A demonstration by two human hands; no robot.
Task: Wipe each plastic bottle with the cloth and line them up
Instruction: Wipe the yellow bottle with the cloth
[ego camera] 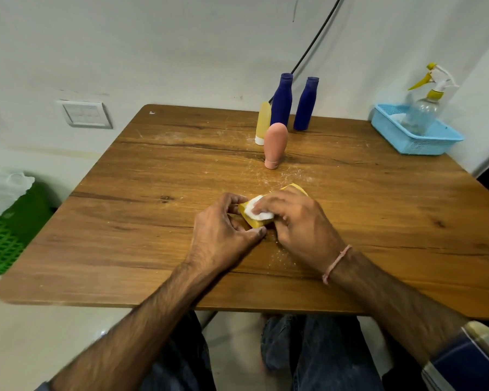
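A yellow plastic bottle [254, 220] lies on its side on the wooden table [124, 221] near the front middle. My left hand [223, 230] grips its near end. My right hand [297, 221] presses a small white cloth [256, 210] onto the bottle's top. Farther back a pink bottle [275, 145] stands upside down on its cap. Behind it stand a pale yellow bottle [263, 122] and two dark blue bottles [282, 103] [305, 104] side by side.
A light blue basket [415, 136] at the table's back right holds a clear spray bottle [424, 108] with a yellow nozzle. White dust specks lie around the bottles. A green crate [9, 235] sits on the floor at the left. A wall stands right behind the table.
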